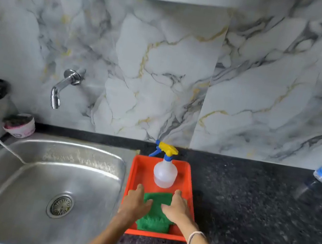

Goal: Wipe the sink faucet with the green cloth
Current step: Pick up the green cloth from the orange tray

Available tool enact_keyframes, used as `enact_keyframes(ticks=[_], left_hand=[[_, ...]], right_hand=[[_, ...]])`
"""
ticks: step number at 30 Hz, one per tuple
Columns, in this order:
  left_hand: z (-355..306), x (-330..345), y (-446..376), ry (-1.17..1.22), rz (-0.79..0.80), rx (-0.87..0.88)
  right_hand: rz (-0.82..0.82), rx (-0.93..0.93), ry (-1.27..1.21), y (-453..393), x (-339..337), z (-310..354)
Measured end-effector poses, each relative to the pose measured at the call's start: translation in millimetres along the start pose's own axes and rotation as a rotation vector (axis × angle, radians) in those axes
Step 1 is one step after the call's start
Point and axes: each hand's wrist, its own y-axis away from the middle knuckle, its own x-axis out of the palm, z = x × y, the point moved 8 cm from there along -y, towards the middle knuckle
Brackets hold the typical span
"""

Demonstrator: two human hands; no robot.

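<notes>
Your left hand (135,202) lies flat with its fingers spread on the left side of the green cloth (155,213); it is not gripping; your right hand (177,208) lies flat on the right side the same way, with a thin band on its wrist; the cloth sits in the near end of the orange tray (190,183) on the dark counter (257,214). Far to the left, the shiny faucet (63,87) sticks out of the marble wall above the steel sink (14,192); a clear spray bottle (165,171) with a yellow and blue top stands in the tray behind the cloth.
</notes>
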Motion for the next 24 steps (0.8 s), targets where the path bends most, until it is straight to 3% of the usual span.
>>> enact_keyframes(ticks=[5, 8, 11, 14, 16, 20, 22, 24], left_hand=[[12, 22, 0, 0.057, -0.029, -0.189], [24, 23, 0, 0.285, -0.077, -0.326], [35, 32, 3, 0.652, -0.053, -0.471], [32, 41, 5, 0.958, 0.081, -0.519], [21, 32, 11, 1.088, 0.123, -0.462], [1, 0, 30, 1.245, 0.098, -0.246], [-8, -16, 42, 1.279, 0.112, -0.132], [-12, -32, 50, 1.297, 0.098, -0.036]], right_hand=[[-0.09, 0.052, -0.043, -3, 7, -15], [-0.117, 0.043, -0.135, -7, 5, -23], [0.01, 0.115, -0.449, -11, 13, -34], [0.197, 0.239, -0.883, -6, 21, -37], [0.323, 0.245, -1.05, 0, 19, -32], [0.469, 0.088, -1.324, 15, 1, -6], [0.426, -0.002, -1.402, 22, -11, 8], [0.275, -0.093, -1.402, 27, -24, 20]])
